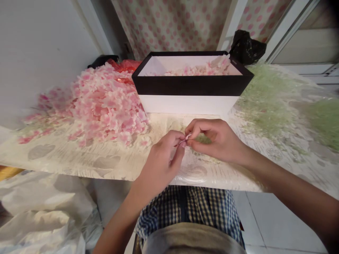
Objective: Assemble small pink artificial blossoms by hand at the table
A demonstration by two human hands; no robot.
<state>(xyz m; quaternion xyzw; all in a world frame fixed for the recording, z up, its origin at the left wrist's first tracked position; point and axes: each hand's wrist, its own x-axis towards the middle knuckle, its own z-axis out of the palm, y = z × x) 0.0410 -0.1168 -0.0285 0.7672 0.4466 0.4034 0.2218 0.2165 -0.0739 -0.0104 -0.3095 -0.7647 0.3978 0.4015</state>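
Close to the table's front edge, my left hand and my right hand meet fingertip to fingertip. Pinched between them is a small pale pink artificial flower, seen edge-on and partly covered by the fingers. Both thumbs and forefingers are closed on it. To the left lies a big heap of pink artificial flowers, with one loose flower near my left wrist. Just beyond my hands stands a black-rimmed white box with more pink flowers inside.
Light green small plastic pieces spread over the right of the patterned tablecloth. Behind them sits a black plastic bag. Red plastic lies behind the flower heap. White bags are below the table at left.
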